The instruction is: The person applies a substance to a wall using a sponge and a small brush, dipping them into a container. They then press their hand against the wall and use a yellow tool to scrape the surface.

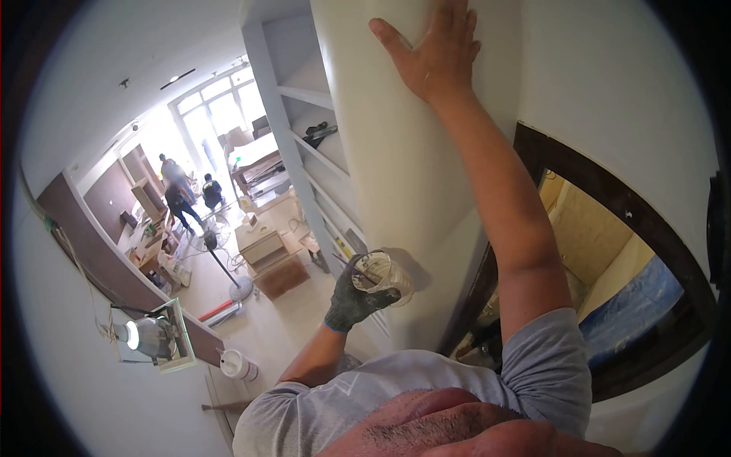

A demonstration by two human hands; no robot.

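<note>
My left hand [356,298], in a dark glove with a blue cuff, is closed around a clear ribbed plastic container [387,279]. A thin stick-like tool stands in the container, and its contents are hard to make out. My right hand [442,57] is bare, raised high, with its fingers spread against the smooth pale wall surface [403,175]. Just left of that surface rise white built-in shelves [308,95], with some dark items on one shelf.
A lit work lamp [152,337] hangs at the lower left, near a white bucket [239,365]. A dark-framed opening [628,213] lies right. Behind are a stand fan [221,263], a wooden cabinet [263,251], cables and several people [212,193].
</note>
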